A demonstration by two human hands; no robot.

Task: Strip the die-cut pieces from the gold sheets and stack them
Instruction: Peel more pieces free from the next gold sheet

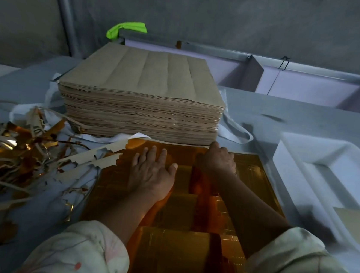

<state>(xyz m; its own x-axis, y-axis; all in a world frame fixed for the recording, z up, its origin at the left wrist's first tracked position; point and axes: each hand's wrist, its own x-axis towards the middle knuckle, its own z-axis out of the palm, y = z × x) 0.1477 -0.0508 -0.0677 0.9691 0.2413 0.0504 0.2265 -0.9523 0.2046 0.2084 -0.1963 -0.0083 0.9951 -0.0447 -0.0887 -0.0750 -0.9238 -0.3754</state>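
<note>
From my remote seat I see the gold sheets (pixel 175 248) lying in a pile on the counter (pixel 289 117) right in front of me. My left grip (pixel 152 175) is spread wide and pressed flat on the top sheet. My right grip (pixel 216 160) is curled over its far edge, apparently pinching the margin.

The risk I see is tearing. If the right pulls before the left pins firmly, a die-cut piece may rip along with the waste, or the sheets below may slide askew. A strip thrown loosely could miss the scrap pile (pixel 15 153) on the left. It could also catch the tall brown stack (pixel 139 109) just beyond the sheets and knock its edges out of line.
</note>
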